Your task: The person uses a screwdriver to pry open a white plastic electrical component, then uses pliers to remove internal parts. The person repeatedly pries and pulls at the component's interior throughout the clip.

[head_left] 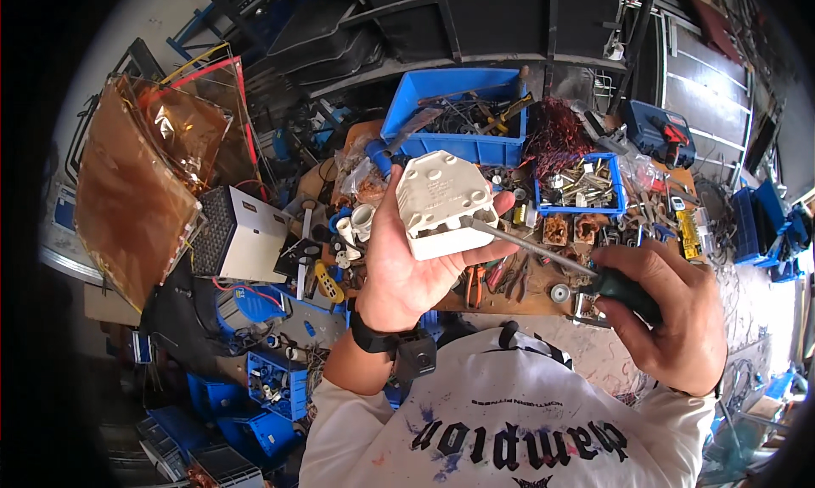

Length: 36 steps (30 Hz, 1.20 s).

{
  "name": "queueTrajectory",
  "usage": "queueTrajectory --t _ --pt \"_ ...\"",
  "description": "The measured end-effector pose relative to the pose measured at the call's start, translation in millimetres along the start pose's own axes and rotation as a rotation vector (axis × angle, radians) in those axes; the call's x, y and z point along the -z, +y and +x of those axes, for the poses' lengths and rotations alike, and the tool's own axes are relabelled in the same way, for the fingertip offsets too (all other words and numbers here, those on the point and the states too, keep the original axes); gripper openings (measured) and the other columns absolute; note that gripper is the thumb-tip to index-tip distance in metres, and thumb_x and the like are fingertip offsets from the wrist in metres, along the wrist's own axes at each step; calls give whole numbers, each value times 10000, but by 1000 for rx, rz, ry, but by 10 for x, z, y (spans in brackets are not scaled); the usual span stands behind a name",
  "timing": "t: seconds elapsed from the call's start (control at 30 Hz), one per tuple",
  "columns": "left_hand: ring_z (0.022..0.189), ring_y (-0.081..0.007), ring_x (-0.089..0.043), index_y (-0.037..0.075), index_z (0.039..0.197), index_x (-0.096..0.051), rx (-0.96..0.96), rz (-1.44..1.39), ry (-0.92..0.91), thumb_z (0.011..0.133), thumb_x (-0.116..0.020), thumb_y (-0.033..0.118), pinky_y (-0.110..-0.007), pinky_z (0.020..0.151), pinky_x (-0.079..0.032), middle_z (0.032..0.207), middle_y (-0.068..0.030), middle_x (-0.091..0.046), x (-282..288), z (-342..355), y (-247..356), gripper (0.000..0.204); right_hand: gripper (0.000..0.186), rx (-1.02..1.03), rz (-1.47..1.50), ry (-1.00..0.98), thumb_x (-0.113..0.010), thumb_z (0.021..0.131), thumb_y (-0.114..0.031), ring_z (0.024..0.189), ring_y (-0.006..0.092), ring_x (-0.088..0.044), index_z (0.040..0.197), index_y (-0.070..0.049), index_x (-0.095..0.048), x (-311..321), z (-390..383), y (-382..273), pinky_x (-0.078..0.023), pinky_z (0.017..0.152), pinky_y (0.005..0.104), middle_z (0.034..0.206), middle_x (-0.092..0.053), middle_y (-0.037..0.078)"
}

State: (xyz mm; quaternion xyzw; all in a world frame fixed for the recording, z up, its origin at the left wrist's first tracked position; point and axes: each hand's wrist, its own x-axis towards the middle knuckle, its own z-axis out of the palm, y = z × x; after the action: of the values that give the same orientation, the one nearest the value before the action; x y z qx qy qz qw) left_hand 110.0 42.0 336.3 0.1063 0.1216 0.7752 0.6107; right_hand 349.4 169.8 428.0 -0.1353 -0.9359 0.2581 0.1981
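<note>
In my left hand [399, 271] rests a white plastic housing [443, 195], many-sided, with round bosses on its upper face and openings along its near edge. The thumb lies along its left side, and fingers reach round to its right. My right hand [671, 314] grips the dark green handle of a screwdriver [543, 252]. The metal shaft points left, and its tip meets an opening at the housing's near right edge. How deep the tip sits I cannot tell. A black strap with a small camera [416, 355] is on my left wrist.
Behind the housing stands a blue bin [454, 140] of tools. A smaller blue tray [581, 201] of metal parts is to its right. Pliers [474, 286] lie on the cluttered bench below. A white-fronted box [255, 237] and brown film sheets [140, 195] stand at left.
</note>
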Motion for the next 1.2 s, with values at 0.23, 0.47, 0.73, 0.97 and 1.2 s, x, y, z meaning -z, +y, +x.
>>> queueTrajectory --t 0.23,0.47,0.73,0.97,1.2 --pt "1289 -451 -449 -2 1332 -502 -3 -5 -76 1021 -312 488 -683 944 -462 1312 -264 -523 -68 -26 -68 610 353 72 -291 121 -740 691 -64 585 237 -584 1035 -132 -695 103 -52 3 -469 508 354 758 -567 47" --pt "1313 -432 -432 -23 1335 -481 22 -21 -74 1023 -330 455 -668 958 -464 1326 -267 -504 -100 -62 -113 591 436 269 -562 229 -713 642 -77 630 200 -539 1067 -171 -710 171 -54 -32 -431 513 327 752 -542 34" --pt "1309 -422 -441 -42 1361 -429 63 -62 -113 1016 -370 416 -654 962 -475 1337 -264 -489 -86 -78 -192 576 458 356 -654 187 -690 621 -126 654 191 -543 1073 -194 -710 267 -124 -44 -434 527 315 782 -545 25" --pt "1186 -462 -548 65 1373 -467 131 -55 -55 1013 -323 521 -665 917 -495 1304 -260 -531 -56 -125 -177 599 434 409 -703 131 -671 632 -138 678 196 -545 1062 -176 -715 381 -86 0 -448 552 317 805 -545 31" --pt "1235 -465 -503 12 1392 -413 143 -139 -68 1010 -355 482 -667 906 -501 1316 -269 -510 -69 -205 -188 608 380 307 -744 172 -682 656 -84 677 214 -553 1033 -127 -709 338 -136 -50 -452 568 332 792 -547 45"
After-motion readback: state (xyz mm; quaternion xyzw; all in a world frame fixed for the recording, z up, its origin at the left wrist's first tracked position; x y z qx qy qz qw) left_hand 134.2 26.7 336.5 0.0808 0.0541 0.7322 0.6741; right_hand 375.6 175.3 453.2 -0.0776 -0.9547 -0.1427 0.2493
